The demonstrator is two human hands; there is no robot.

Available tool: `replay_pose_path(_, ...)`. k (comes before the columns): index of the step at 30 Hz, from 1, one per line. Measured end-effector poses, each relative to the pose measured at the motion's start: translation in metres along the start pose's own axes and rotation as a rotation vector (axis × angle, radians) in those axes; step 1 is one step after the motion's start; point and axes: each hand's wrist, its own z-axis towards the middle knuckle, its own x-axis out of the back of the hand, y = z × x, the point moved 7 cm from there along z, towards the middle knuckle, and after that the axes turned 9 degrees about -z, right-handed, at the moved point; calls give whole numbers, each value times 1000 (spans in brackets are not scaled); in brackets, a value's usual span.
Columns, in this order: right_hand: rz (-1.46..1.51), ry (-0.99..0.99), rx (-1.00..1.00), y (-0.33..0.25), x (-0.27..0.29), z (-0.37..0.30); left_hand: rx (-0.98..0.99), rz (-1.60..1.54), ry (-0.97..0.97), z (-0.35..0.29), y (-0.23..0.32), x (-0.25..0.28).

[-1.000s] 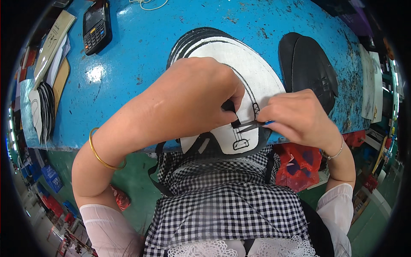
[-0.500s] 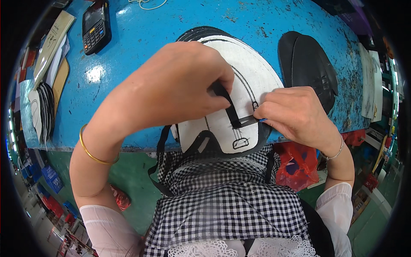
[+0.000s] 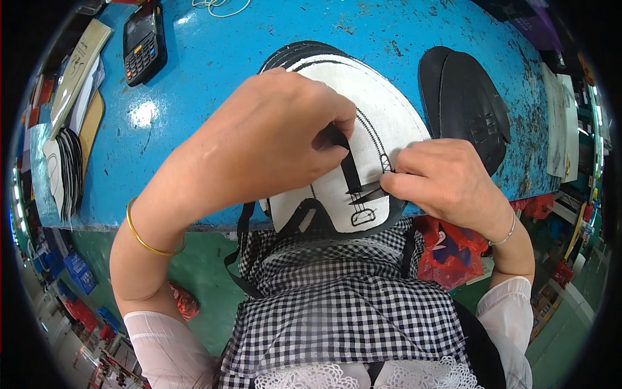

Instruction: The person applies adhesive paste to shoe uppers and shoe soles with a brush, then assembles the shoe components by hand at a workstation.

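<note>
A curved white piece (image 3: 400,126) with black stitching and a black border lies at the table's front edge, on a stack of dark pieces. My left hand (image 3: 275,126) is closed over it, pinching a black strap (image 3: 350,172) that stands up from the stitched lower part. From the right, my right hand (image 3: 440,175) grips what look like small thread snips (image 3: 370,192). Their dark pointed blades meet the foot of the strap, just above a stitched buckle-like outline (image 3: 363,216). The handles are hidden in my fingers.
Black shaped pieces (image 3: 463,107) lie to the right on the blue table (image 3: 194,39). At the far left are a handheld keypad device (image 3: 144,45) and a bundle of layered pieces (image 3: 70,172). A red plastic bag (image 3: 450,259) hangs below the front edge.
The snips' blades have shifted left against the strap's foot and now show spread. My right hand has turned slightly; my left hand keeps the strap and has moved only a little.
</note>
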Motion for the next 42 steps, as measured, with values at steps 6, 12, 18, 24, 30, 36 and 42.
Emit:
replay_pose_path(6, 9, 36, -54, 0, 3, -3, 29, -65, 49, -5, 1, -4)
replay_pose_path(12, 110, 183, 0, -25, 11, -2, 3, -39, 73, -7, 1, -4)
replay_pose_path(18, -234, 3, -26, -66, -15, -24, -1, -33, 106, -9, 3, -3)
replay_pose_path(24, -294, -36, -72, -78, -14, -24, 47, -107, 65, -10, -2, -4)
replay_pose_path(30, 245, 30, -269, -26, 2, -13, 51, -144, 10, -7, -8, -6)
replay_pose_path(36, 78, 76, -211, 13, 15, -2, 55, -147, -2, -5, -4, -5)
replay_pose_path(42, -93, 22, -60, 5, 7, 10, 43, -146, -1, -4, -5, -5)
